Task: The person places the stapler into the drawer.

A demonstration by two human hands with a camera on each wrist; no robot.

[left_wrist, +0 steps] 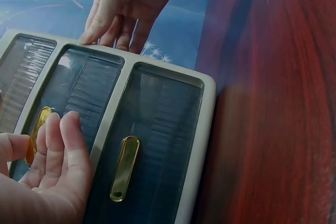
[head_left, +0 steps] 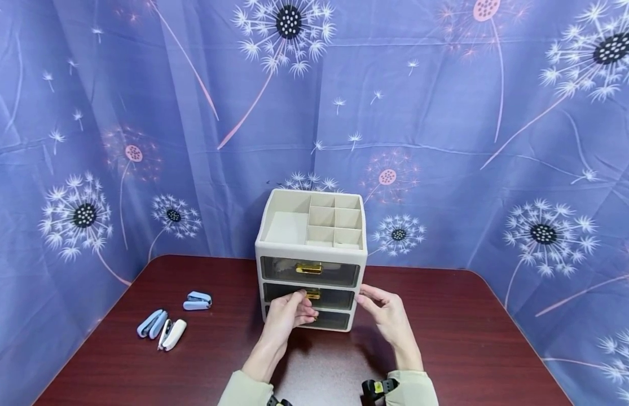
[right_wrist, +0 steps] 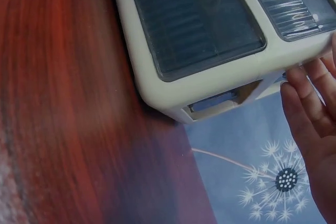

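A white desktop drawer box [head_left: 311,249] stands upright, its three dark see-through drawers closed in the frame. My left hand [head_left: 287,316] is at the middle drawer, thumb and fingertips on either side of its gold handle [left_wrist: 38,135]. Below it, the bottom drawer's gold handle [left_wrist: 125,169] is largely covered by the fingers in the head view. My right hand [head_left: 387,313] rests its fingertips on the box's right side, fingers mostly straight. In the right wrist view, that side has open slots [right_wrist: 220,100] near the fingers.
To the left on the dark red table [head_left: 218,361] lie two blue staplers, one [head_left: 197,301] farther back and one [head_left: 152,323] nearer, beside a white stapler [head_left: 172,335]. The box's top has several open compartments [head_left: 286,225]. A blue dandelion-print curtain [head_left: 421,113] hangs right behind.
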